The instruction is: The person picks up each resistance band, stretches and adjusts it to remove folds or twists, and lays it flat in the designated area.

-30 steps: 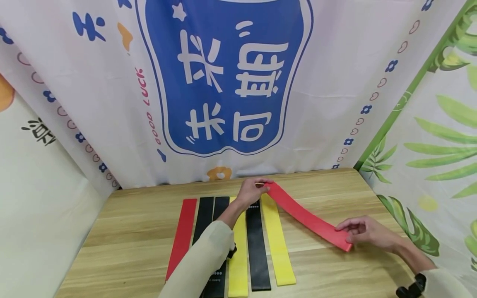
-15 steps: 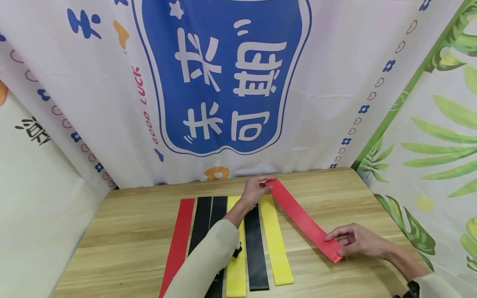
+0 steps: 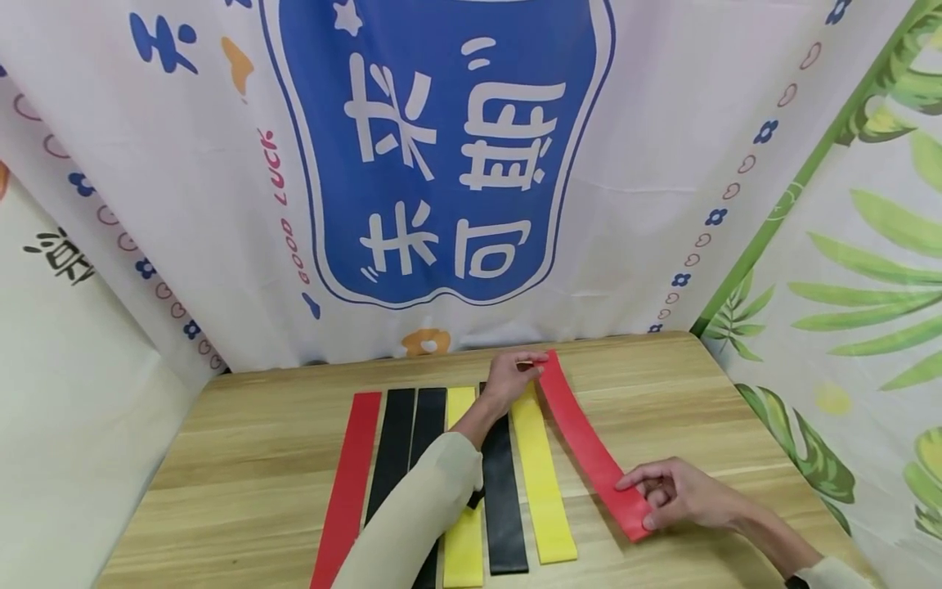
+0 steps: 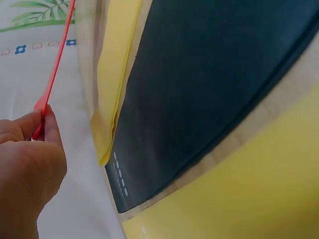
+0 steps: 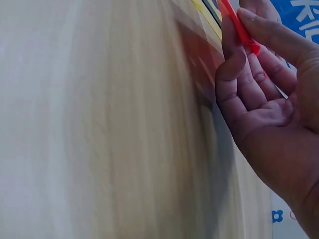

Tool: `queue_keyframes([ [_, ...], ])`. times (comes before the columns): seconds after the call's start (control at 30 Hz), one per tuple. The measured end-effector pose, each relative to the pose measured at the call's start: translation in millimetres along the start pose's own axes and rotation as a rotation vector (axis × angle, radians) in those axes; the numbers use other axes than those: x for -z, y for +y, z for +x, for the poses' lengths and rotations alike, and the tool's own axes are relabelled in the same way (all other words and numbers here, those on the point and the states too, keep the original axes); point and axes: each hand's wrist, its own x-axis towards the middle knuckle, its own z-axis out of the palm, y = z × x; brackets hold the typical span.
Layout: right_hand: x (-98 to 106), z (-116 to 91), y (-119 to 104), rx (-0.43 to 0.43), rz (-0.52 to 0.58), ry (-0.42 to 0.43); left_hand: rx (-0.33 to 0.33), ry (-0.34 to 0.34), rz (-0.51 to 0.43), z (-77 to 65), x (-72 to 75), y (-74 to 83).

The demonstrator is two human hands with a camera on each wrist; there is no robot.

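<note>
A flat red resistance band (image 3: 585,442) stretches between both hands, slanting from far left to near right just above the wood. My left hand (image 3: 509,378) pinches its far end between thumb and fingers, also visible in the left wrist view, where the red band (image 4: 55,69) is seen edge-on. The near end is pinched by my right hand (image 3: 680,495), thumb on one face and fingers on the other. Directly left of it lies a yellow band (image 3: 546,483), then a black band (image 3: 504,491) with white print at its far end.
Further left, another yellow band (image 3: 464,548), two black bands (image 3: 393,450) and a red band (image 3: 349,483) lie side by side, partly covered by my left sleeve (image 3: 415,507). The wooden table (image 3: 243,474) ends at a printed cloth (image 3: 625,245) behind.
The right hand has swung the red band's near end leftward and toward me, bringing it closer to parallel with the yellow band. The left hand has shifted slightly right, still pinching the far end.
</note>
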Motion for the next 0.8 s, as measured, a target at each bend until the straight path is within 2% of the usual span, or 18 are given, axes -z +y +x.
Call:
queue_keyframes([
  [0.2,-12,7,2,0.004,-0.004,0.016,-0.029,-0.029,0.090,1.2,-3.5,-4.1],
  [0.37,-20,12,2,-0.009,-0.026,0.042,-0.013,-0.044,0.076,1.6,-7.2,-7.2],
  [0.6,-28,16,4,-0.041,-0.039,0.050,0.027,-0.072,0.127,2.4,-10.2,-11.5],
  [0.8,-31,18,5,-0.074,-0.056,0.087,0.022,-0.082,0.143,4.1,-10.8,-14.7],
])
